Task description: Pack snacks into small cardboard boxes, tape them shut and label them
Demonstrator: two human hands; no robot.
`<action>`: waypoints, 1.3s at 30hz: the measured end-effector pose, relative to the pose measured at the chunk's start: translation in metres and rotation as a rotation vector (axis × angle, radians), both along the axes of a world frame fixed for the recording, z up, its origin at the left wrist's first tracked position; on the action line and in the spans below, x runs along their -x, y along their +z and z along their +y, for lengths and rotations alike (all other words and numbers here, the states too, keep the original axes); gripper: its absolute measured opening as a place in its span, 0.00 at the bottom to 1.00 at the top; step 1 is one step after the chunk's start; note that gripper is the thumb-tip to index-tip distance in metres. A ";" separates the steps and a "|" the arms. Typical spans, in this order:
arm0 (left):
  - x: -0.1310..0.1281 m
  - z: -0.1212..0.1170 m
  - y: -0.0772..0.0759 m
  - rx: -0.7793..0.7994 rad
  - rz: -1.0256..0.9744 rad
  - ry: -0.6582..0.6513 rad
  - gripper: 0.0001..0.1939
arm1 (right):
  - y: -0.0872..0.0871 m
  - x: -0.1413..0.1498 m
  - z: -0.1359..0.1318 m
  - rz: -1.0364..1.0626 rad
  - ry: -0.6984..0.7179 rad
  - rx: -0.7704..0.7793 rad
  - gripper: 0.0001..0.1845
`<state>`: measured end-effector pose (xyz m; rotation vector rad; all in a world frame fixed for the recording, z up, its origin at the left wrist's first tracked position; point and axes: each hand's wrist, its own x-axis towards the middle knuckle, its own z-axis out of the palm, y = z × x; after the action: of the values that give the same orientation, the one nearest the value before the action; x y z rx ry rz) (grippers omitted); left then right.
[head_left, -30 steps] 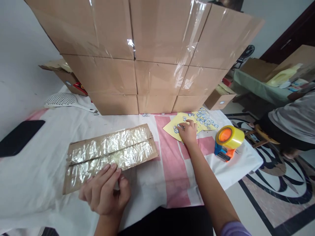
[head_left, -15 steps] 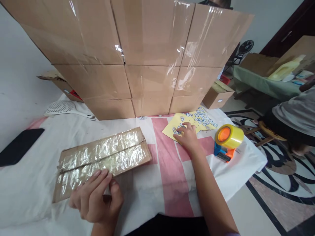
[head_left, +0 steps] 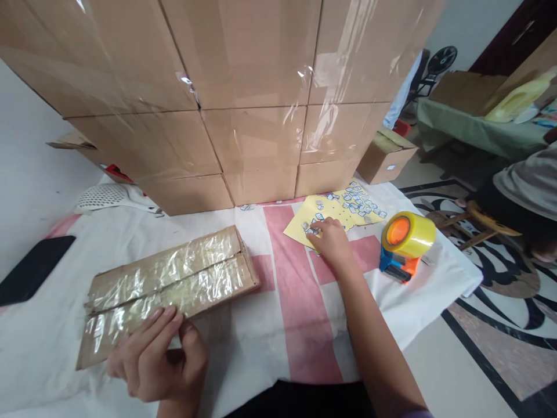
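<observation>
A long taped cardboard box [head_left: 174, 278] lies at an angle on the cloth to the left, its top covered in shiny clear tape. My left hand [head_left: 163, 354] grips its near edge, fingers on top and thumb against the front side. My right hand [head_left: 328, 238] is at a yellow sheet [head_left: 298, 229] scattered with small white, blue-edged labels [head_left: 359, 200]. Its thumb and forefinger are pinched together at a small label near the sheet's left part; the exact contact is too small to make out.
Stacked cardboard boxes [head_left: 256, 139] form a wall behind. A tape dispenser [head_left: 404, 244] with a yellow roll stands right, a small labelled box [head_left: 385, 157] beyond it. A black flat object [head_left: 37, 267] and white mesh item [head_left: 108, 197] lie left. A seated person [head_left: 522, 186] is at far right.
The view has shifted slightly, so the box and my left hand appear farther left. My right thumb and forefinger have drawn closer together over the yellow sheet.
</observation>
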<state>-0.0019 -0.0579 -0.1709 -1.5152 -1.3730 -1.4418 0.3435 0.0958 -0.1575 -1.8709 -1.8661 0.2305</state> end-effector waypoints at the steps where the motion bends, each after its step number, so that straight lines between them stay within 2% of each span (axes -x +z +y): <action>1: 0.000 0.000 0.000 0.005 0.000 -0.001 0.10 | -0.001 0.001 -0.001 -0.026 0.008 0.013 0.13; 5: 0.000 -0.001 0.003 0.018 0.020 -0.025 0.12 | -0.003 0.002 0.002 0.006 0.014 0.004 0.11; 11: -0.002 0.001 0.004 -0.009 0.007 -0.020 0.10 | -0.001 -0.006 0.006 0.099 -0.038 -0.033 0.15; 13: -0.002 0.001 0.004 -0.007 0.006 -0.023 0.09 | -0.001 -0.007 0.004 0.105 -0.019 -0.018 0.12; 19: -0.007 -0.002 0.009 0.010 -0.002 -0.028 0.09 | -0.001 0.000 0.001 0.027 0.028 -0.016 0.10; 27: -0.010 -0.004 0.013 0.015 0.008 -0.028 0.09 | -0.002 0.005 0.003 0.140 0.018 0.029 0.11; 35: -0.010 -0.003 0.016 0.010 0.021 -0.063 0.09 | 0.004 0.007 -0.001 0.396 -0.072 0.006 0.12; 39: -0.012 -0.004 0.017 0.013 0.027 -0.057 0.09 | 0.013 0.011 -0.004 0.667 -0.040 -0.025 0.10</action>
<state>0.0102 -0.0620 -0.1536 -1.5885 -1.3352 -1.4440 0.3323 0.0919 -0.1448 -1.5477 -1.3598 0.7151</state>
